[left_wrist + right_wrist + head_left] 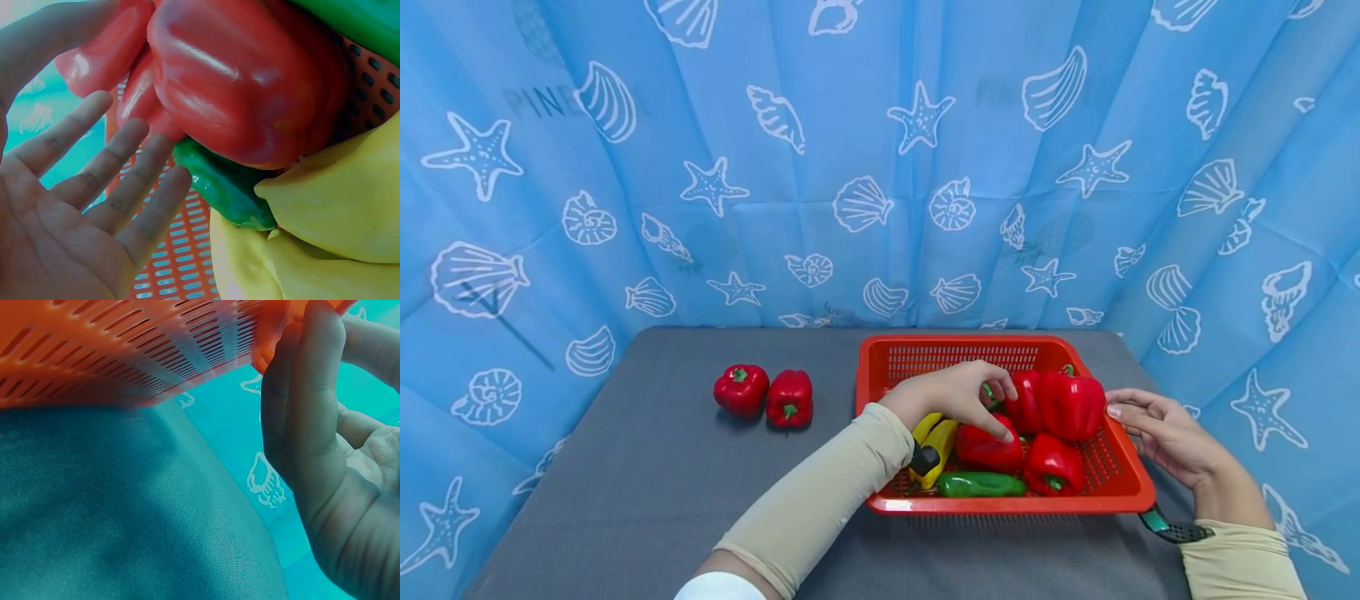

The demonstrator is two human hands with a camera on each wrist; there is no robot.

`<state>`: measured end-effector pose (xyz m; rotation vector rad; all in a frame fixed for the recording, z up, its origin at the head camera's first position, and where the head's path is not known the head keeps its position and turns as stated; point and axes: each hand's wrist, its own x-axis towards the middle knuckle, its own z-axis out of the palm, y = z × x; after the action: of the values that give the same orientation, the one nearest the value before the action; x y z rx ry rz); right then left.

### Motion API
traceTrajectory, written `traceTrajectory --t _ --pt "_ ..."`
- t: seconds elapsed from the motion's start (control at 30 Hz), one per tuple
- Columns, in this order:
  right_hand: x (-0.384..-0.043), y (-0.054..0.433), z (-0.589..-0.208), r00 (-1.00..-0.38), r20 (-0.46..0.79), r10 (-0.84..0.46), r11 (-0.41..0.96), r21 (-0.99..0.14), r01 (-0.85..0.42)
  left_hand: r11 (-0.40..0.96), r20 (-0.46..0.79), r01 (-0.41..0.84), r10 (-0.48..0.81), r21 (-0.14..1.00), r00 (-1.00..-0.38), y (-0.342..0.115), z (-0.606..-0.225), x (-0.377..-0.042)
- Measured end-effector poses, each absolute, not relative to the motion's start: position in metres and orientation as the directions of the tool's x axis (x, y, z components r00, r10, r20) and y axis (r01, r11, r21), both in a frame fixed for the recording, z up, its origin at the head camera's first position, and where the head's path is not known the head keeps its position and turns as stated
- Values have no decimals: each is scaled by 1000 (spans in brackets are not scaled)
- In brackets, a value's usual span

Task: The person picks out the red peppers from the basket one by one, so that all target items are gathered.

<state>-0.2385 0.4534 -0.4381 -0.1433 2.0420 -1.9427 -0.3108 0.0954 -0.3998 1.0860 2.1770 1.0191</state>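
Note:
A red plastic basket (1015,504) holds several red bell peppers (1071,406), green peppers (981,484) and yellow bananas (934,450). My left hand (958,392) hovers over the basket with fingers spread, above a red bell pepper (231,81) lying there. Nothing is in its grasp; the left wrist view shows the bare palm. At the basket's right side, my right hand (1172,437) holds the rim with its fingertips, close beside the large red pepper. From below, the right wrist view shows bent fingers (312,394) against the rim; their exact contact is partly hidden.
Two more red bell peppers, one (741,391) beside the other (790,399), lie on the grey tabletop (647,467) left of the basket. Behind the table hangs a blue curtain (880,167) with white shells and starfish.

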Motion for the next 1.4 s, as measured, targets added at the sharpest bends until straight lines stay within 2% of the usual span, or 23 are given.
traceTrajectory --t 0.57,0.93,1.4 --pt "-239 454 -438 -946 -160 -282 77 -987 144 464 -179 444 819 767 -545 97 -404 -308" --pt "-239 454 -438 -944 -163 -286 72 -986 149 515 -234 418 795 748 -560 96 -402 -306" --pt "-239 454 -440 -941 -156 -299 65 -988 143 521 -247 393 786 758 -567 96 -401 -304"
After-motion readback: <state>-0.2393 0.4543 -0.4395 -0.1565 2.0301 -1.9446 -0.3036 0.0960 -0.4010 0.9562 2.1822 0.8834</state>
